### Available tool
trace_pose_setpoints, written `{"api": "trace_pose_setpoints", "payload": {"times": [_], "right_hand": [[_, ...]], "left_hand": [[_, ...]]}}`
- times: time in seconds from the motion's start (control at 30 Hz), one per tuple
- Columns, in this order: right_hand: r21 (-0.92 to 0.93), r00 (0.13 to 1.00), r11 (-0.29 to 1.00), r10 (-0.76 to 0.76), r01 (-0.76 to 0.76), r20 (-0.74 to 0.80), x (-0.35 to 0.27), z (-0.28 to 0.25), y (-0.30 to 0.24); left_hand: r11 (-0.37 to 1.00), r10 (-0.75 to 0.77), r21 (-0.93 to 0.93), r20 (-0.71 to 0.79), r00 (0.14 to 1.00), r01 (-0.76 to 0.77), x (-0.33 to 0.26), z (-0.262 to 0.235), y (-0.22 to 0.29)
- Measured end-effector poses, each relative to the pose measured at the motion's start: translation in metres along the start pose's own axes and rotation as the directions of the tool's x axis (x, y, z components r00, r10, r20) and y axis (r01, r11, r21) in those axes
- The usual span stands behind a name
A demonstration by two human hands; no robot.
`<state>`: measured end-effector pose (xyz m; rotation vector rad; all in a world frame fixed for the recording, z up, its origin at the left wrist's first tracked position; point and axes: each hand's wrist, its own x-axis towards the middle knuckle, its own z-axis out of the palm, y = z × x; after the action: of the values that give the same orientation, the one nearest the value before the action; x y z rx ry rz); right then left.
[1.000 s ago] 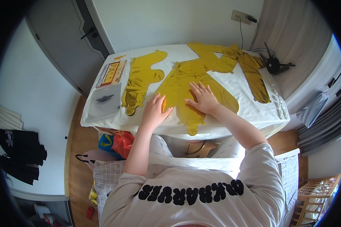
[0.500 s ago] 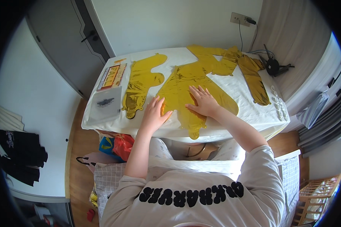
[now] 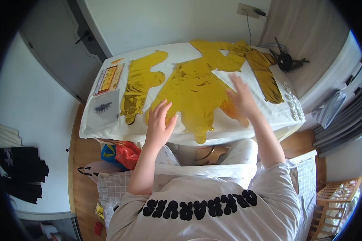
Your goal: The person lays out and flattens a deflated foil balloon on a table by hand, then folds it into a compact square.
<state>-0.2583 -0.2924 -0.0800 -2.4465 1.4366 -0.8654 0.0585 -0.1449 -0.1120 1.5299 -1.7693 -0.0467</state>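
Left grip [image 3: 160, 125] and right grip [image 3: 245, 102] are both open and empty, over the near part of the gold foil [image 3: 193, 86]. Half a second ago both palms lay on it, one each side of its near tab [image 3: 200, 137]; now they have parted, the right one blurred and farther right. Whether the left fingertips touch cannot be told. That leaves the foil's middle unpressed, spread and creased at the centre of the tabletop [image 3: 225, 134]. Left of it, and apart, lies the smaller foil [image 3: 141, 78]; on the right stretches the long foil [image 3: 266, 74]. Farther out, a card pack [image 3: 108, 78] and a clear bag [image 3: 107, 114] lie at the left edge, white rings [image 3: 293, 102] and a black router [image 3: 285, 61] at the right.
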Motion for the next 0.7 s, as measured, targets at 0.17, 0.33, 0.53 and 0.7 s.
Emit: {"api": "trace_pose_setpoints", "payload": {"times": [0.17,0.33,0.53,0.7], "right_hand": [[-0.231,0.974,0.948,0.193,-0.217,-0.121,-0.052,-0.067,0.126],[-0.260,0.942,0.909,0.334,-0.327,-0.016,-0.068,-0.090,0.152],[-0.330,0.985,0.928,0.167,-0.173,-0.049,-0.074,-0.090,0.188],[-0.299,0.998,0.952,0.049,-0.059,-0.042,-0.068,-0.097,0.194]], "left_hand": [[0.970,0.222,-0.104,0.017,0.975,-0.219,-0.004,0.019,0.070],[0.798,0.511,-0.429,0.111,0.852,-0.423,0.013,0.099,0.148],[0.666,0.441,-0.707,0.119,0.890,-0.236,0.080,0.246,0.250],[0.879,0.310,-0.369,-0.038,0.950,-0.302,0.119,0.297,0.267]]}}
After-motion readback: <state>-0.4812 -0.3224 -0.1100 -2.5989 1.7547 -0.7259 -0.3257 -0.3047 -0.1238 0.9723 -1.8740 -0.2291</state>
